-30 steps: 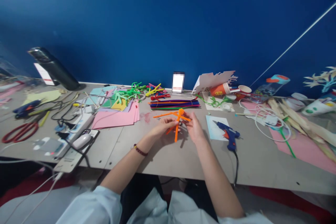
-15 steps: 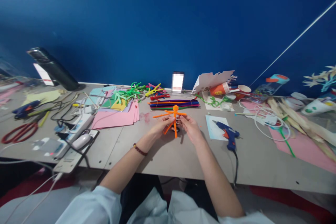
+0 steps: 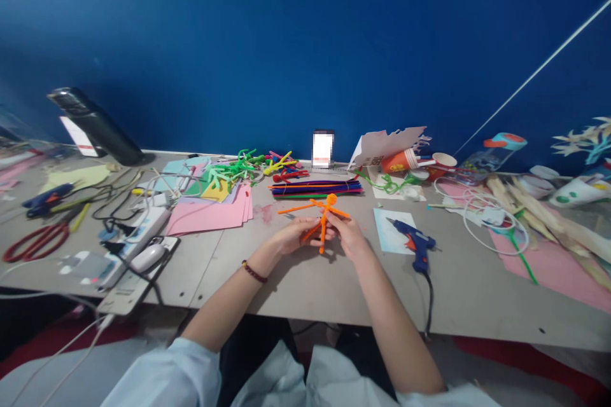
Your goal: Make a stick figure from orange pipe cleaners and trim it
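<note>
An orange pipe-cleaner figure (image 3: 323,227) with a small round head and long thin limbs is held upright above the table, in front of my body. My right hand (image 3: 347,234) pinches its upper body from the right. On the other side, my left hand (image 3: 292,235) has its fingers bent around the figure's lower limb; the exact contact is partly hidden. A thin metallic tip (image 3: 288,215) pokes out beside my left hand, and the rest of that object is covered. Just beyond the figure lies a bundle of purple, red and blue pipe cleaners (image 3: 317,189).
A blue glue gun (image 3: 414,243) rests at right on a pale card (image 3: 382,229). Pink paper (image 3: 205,215), green pipe-cleaner pieces (image 3: 233,172), a power strip (image 3: 136,241) and red-handled scissors (image 3: 38,243) lie left. A phone (image 3: 323,149) stands against the blue wall.
The figure's head has shifted right and slightly down, and the figure has turned a little. My left fingers have slid lower. A metallic tip now shows beside my left hand.
</note>
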The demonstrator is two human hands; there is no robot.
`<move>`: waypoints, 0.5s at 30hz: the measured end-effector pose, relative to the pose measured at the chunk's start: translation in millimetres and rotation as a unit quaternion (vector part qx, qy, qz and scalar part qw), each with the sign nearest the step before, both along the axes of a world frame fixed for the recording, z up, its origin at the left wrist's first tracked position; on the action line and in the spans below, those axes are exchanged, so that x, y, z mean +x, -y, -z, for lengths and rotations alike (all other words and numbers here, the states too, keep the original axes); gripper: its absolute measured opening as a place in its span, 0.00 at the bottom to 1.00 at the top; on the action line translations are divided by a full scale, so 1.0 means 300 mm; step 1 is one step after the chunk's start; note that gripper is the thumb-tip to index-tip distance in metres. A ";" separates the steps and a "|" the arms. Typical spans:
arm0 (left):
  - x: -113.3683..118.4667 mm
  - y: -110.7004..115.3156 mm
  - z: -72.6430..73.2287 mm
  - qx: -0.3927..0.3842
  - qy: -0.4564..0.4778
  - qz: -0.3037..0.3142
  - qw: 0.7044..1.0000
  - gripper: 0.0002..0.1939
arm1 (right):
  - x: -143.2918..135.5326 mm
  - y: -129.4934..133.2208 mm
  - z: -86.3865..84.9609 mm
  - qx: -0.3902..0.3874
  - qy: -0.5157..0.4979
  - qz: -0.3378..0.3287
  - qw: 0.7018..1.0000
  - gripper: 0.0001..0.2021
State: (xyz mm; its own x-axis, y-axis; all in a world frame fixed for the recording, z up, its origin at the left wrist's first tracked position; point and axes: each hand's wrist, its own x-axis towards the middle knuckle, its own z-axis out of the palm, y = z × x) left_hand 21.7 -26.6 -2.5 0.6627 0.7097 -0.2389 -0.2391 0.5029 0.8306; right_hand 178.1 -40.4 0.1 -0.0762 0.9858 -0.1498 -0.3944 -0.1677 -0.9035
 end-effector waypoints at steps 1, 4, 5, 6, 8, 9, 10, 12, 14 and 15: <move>0.002 0.001 -0.002 -0.005 0.004 0.012 1.000 0.17 | 0.000 0.000 0.000 -0.002 0.003 0.003 1.000 0.16; 0.008 0.004 -0.009 -0.019 0.018 0.048 0.999 0.18 | -0.001 0.002 -0.003 -0.010 0.001 0.001 1.000 0.19; 0.009 0.004 -0.010 -0.023 0.025 0.057 0.998 0.18 | -0.002 0.003 -0.005 -0.016 -0.003 -0.001 1.000 0.20; 0.010 0.003 -0.011 -0.029 0.033 0.062 0.997 0.18 | -0.002 0.004 -0.007 -0.022 -0.009 -0.002 1.000 0.20; 0.012 0.000 -0.006 -0.045 0.050 0.061 0.996 0.17 | -0.001 0.004 -0.010 -0.026 -0.019 0.000 0.999 0.20; 0.014 -0.002 -0.002 -0.055 0.058 0.058 0.995 0.17 | 0.000 0.003 -0.011 -0.022 -0.023 0.001 0.999 0.20; 0.015 -0.004 0.005 -0.065 0.065 0.053 0.994 0.17 | 0.001 0.002 -0.010 -0.015 -0.026 0.001 1.000 0.20; 0.020 -0.007 0.020 -0.079 0.079 0.043 0.993 0.17 | 0.003 -0.001 -0.008 -0.001 -0.023 0.005 1.000 0.19; 0.023 -0.008 0.032 -0.083 0.092 0.034 0.992 0.15 | 0.005 -0.003 -0.005 0.010 -0.017 0.017 1.000 0.17; 0.024 -0.007 0.035 -0.081 0.097 0.031 0.991 0.14 | 0.005 -0.003 -0.004 0.013 -0.016 0.019 1.000 0.17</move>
